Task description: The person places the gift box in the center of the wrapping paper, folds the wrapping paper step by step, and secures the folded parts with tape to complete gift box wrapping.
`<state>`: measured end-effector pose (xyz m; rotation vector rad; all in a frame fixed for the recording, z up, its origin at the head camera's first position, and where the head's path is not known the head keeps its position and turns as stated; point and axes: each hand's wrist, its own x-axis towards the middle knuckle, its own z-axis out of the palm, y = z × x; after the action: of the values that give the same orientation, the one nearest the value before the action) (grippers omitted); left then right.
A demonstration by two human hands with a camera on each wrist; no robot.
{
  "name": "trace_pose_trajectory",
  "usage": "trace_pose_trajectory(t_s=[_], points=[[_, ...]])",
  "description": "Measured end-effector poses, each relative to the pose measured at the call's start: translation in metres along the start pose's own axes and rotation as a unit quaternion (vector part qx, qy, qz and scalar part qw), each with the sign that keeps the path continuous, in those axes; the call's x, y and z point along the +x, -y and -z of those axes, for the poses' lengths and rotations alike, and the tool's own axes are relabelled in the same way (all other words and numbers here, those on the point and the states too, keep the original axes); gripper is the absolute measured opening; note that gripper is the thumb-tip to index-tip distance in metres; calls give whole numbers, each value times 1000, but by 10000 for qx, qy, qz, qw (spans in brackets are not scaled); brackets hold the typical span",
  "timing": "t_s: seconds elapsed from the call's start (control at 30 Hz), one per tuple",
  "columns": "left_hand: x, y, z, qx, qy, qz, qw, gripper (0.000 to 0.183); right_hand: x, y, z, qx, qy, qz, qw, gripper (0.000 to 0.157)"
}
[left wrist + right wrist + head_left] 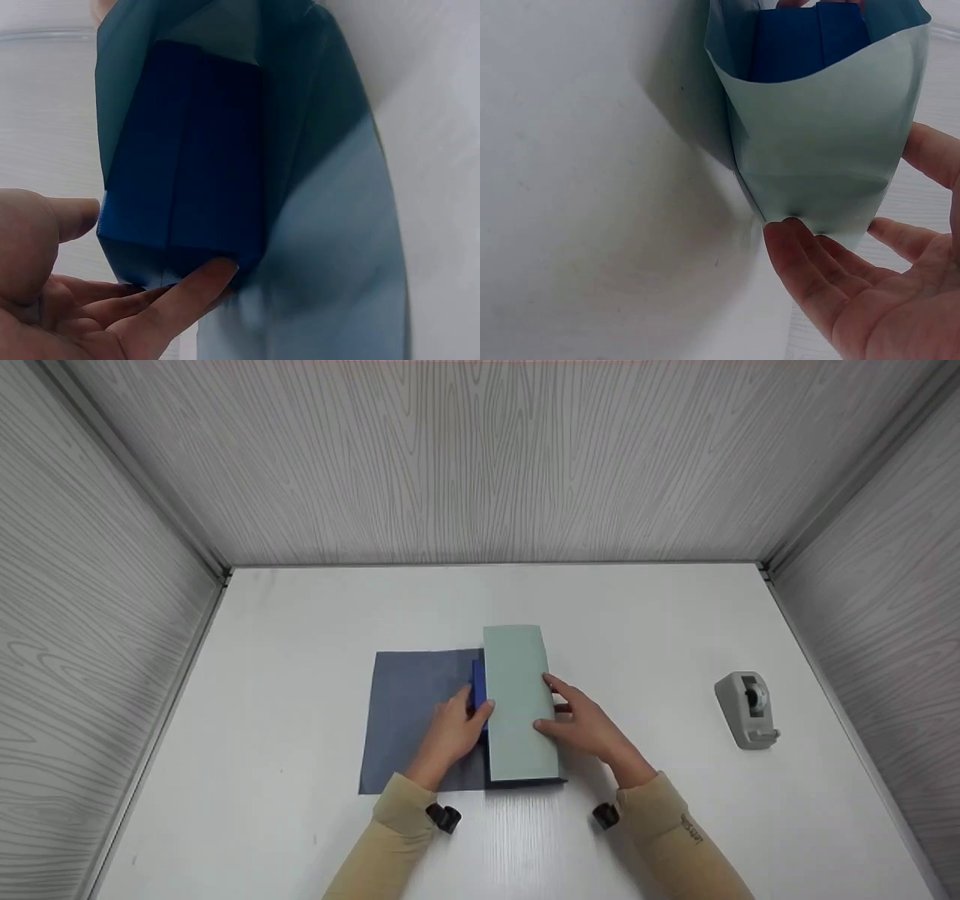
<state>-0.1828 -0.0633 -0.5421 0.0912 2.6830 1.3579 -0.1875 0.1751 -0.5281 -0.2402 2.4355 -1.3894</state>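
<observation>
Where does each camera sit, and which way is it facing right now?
Head: worn on the head, facing forward and down at the table, paper and tape dispenser; left hand, right hand and sleeves show.
Left wrist: on that wrist, facing the blue box inside the paper; mostly the left hand shows.
Right wrist: on that wrist, facing the paper's outside; mostly the right hand shows.
Shared: both wrist views show the blue box.

In the head view, pale paper (pixel 517 705) mostly hides the blue box (pixel 479 679)
</observation>
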Motion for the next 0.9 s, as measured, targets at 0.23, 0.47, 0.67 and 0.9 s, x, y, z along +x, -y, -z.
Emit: trace_pose_trajectory(t_s=[0.23,0.47,0.67,0.9], points=[[1,-1,-2,-12,-44,125,9999,72,0,0,-1,-297,-39,7,9996,75],[2,-1,-4,-38,-154,218,9996,73,0,0,-2,-386,-3,27,9992,71],[2,-1,-5,-14,-237,288,9993,71,4,-2,-4,-127,-153,-53,9998,69],[3,0,-6,-49,-228,231,9995,70,11,-4,-5,306,-338,-167,9988,69]])
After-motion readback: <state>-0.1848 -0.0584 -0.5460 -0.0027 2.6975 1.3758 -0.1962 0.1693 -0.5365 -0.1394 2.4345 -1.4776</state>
